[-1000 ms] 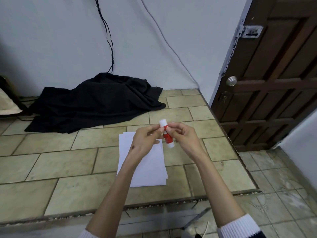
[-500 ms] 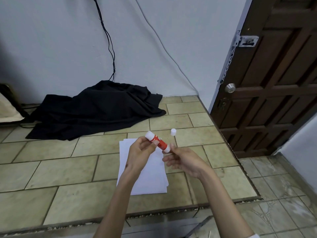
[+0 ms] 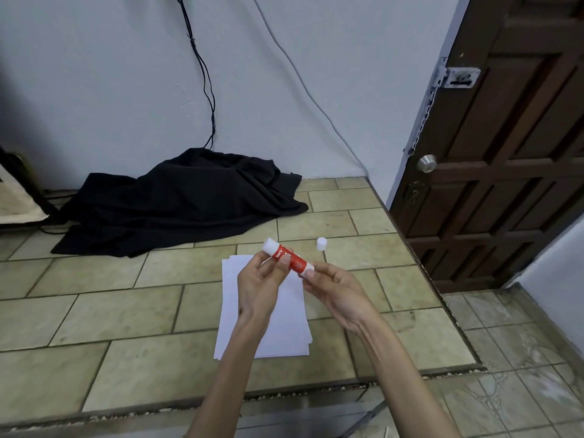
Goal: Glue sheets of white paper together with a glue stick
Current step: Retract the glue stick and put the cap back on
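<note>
Now the right hand (image 3: 335, 295) also pinches the glue stick (image 3: 289, 257).

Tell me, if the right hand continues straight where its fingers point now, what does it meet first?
Probably the left hand: the right hand points up-left along the glue stick both hold. Depth is unclear; the white cap lies off that line.

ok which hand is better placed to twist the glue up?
Probably right. The right hand already pinches the base end of the glue stick, while the left hand grips its barrel. The cap stands off on the tiles.
</note>
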